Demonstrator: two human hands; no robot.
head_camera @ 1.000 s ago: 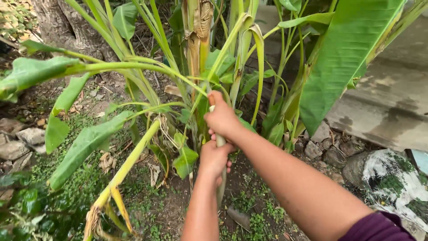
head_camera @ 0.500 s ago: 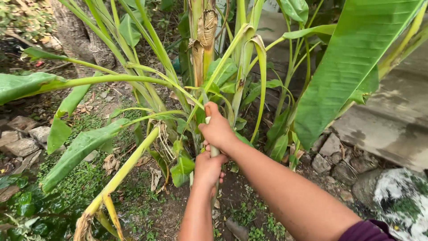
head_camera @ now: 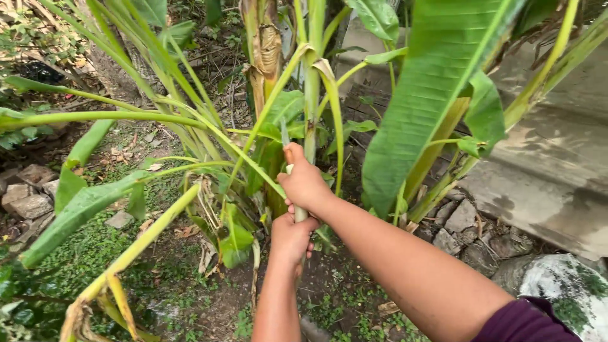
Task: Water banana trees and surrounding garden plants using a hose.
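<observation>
Both my hands grip one pale, light-coloured handle (head_camera: 297, 212) that points into a clump of banana plants. My right hand (head_camera: 304, 182) is the upper one, closed around the handle's top. My left hand (head_camera: 291, 237) is just below it, closed around the same handle. A thin grey blade (head_camera: 284, 134) rises from above my right hand toward the green stalks (head_camera: 311, 95). The lower end of the handle is hidden behind my left wrist.
A brown dried stem (head_camera: 263, 57) stands at the clump's centre. A bent yellowing leaf stalk (head_camera: 142, 237) droops at the left. Large green leaf (head_camera: 430, 82) hangs at the right. Stones (head_camera: 459, 221) and a concrete slab (head_camera: 557, 164) lie at right; more stones (head_camera: 25, 199) at left.
The view has shifted closer and slightly left; my two hands stayed shut on the handle and moved a little left and toward the plant base.
</observation>
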